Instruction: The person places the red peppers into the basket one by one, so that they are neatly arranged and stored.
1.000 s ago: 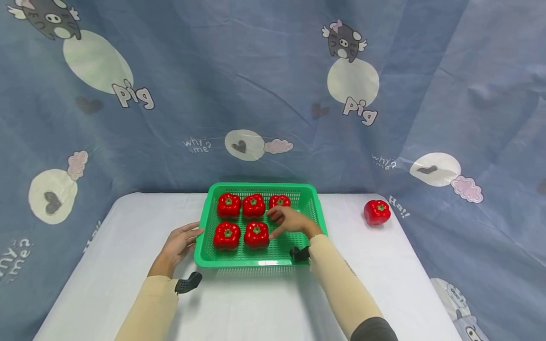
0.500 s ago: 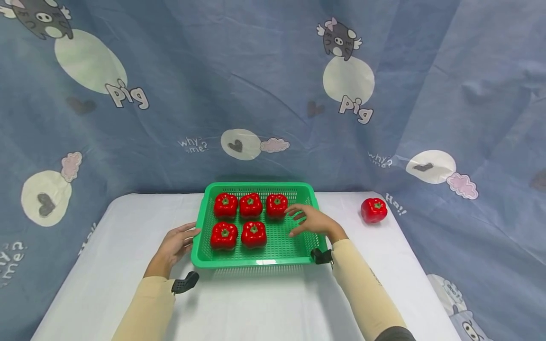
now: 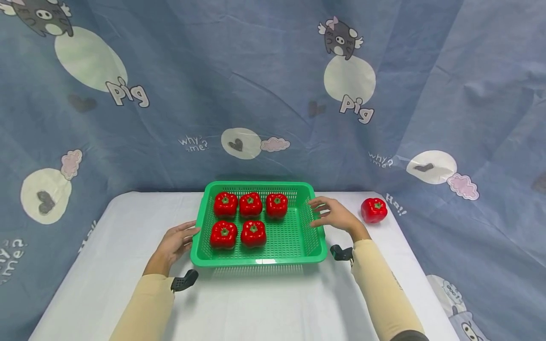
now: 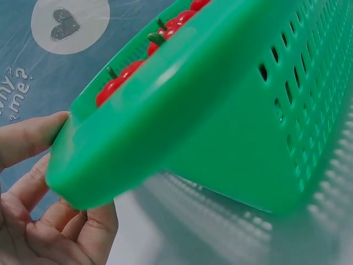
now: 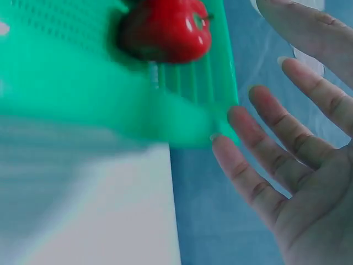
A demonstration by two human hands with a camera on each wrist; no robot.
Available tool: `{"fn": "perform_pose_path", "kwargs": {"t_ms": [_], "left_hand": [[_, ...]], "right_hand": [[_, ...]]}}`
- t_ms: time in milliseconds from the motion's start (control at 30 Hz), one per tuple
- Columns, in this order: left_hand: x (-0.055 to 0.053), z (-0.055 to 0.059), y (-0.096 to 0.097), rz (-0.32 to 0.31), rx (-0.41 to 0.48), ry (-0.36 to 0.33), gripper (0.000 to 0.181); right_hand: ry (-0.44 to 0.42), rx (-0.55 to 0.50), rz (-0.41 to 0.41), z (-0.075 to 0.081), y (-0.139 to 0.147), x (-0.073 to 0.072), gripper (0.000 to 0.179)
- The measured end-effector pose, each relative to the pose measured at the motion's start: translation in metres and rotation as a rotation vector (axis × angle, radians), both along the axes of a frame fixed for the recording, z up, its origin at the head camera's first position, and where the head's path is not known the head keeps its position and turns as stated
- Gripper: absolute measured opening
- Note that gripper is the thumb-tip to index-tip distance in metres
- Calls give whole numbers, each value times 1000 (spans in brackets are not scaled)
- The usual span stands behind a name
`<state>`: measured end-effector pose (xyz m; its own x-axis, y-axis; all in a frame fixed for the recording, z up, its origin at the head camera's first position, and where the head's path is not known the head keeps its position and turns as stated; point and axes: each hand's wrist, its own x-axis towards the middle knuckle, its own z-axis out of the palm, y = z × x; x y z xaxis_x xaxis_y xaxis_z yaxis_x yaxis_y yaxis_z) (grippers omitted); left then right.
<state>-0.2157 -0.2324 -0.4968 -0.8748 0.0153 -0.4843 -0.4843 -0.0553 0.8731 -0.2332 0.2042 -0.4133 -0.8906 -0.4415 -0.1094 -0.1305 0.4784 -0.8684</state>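
Note:
A green plastic basket [image 3: 256, 262] stands on the white table with several red bell peppers inside. Three sit in the back row, such as the rightmost pepper [image 3: 276, 206], and two in front, including one pepper [image 3: 253, 234] near the middle. At the left rim is my left hand [image 3: 176, 242]; the left wrist view shows its thumb [image 4: 33, 138] on the rim and its fingers curled beneath. Over the basket's right edge my right hand [image 3: 337, 215] hovers with fingers spread and nothing in it. Another red bell pepper [image 3: 374, 210] lies on the table to its right.
The white table [image 3: 273, 308] runs back to a blue patterned cloth [image 3: 273, 94] hanging behind it. Black wrist mounts stick out from both sleeves, one mount [image 3: 185, 280] left and one mount [image 3: 341, 252] right.
My right hand has let go of the pepper at the back row's right end and moved right, out to the basket's right edge. My left hand has stayed at the left rim.

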Motion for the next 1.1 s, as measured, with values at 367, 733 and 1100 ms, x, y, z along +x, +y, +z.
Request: {"fn": "perform_pose_path", "kwargs": {"t_ms": [367,733,1100], "left_hand": [[3,-3,-2,-2,-7,8,63],[3,-3,-2,1,6,-3,62],[1,-3,-2,-11,5,9,63]], "right_hand": [[35,77,-189,-40,61,-16,58],[9,157,-391,-46,117,-16,67],[-26,247,-520,-52,147,-23,77]]}}
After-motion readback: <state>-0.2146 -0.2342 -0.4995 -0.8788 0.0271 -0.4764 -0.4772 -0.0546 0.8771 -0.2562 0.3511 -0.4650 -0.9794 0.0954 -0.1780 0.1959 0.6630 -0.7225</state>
